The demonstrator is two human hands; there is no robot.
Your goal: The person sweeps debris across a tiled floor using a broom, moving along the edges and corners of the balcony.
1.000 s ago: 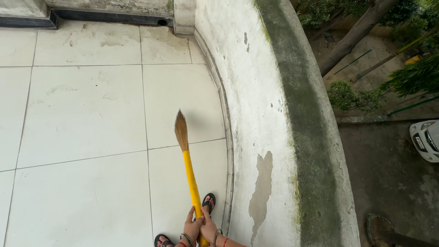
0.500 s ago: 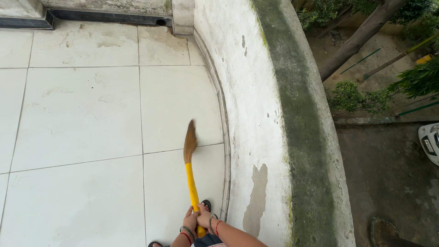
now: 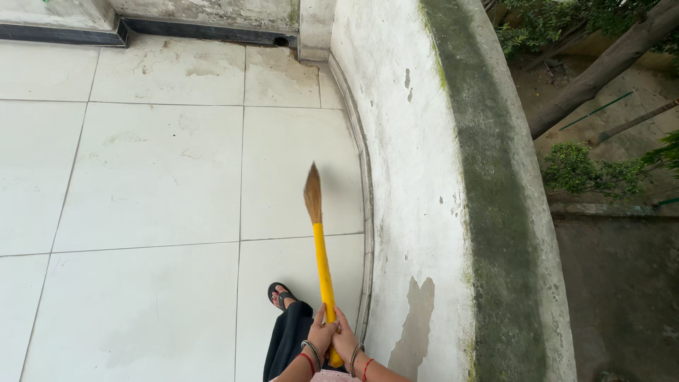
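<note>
Both hands, left hand (image 3: 320, 338) and right hand (image 3: 345, 338), clamped together on the low end of the yellow-handled broom (image 3: 322, 262). Bristles (image 3: 312, 192) out ahead over the white tiled floor (image 3: 155, 177), near the curved parapet wall (image 3: 396, 177). Best done with bristle tips kept low and strokes drawn along the wall's base.

Daylight is even, diffuse and bright. Shadows are soft, the faintest lying right of the broom head (image 3: 312, 192). White floor tiles (image 3: 155, 177) show no glare. Focus is sharp throughout. Wide-angle distortion bends lines toward 3 and 9 o'clock.
</note>
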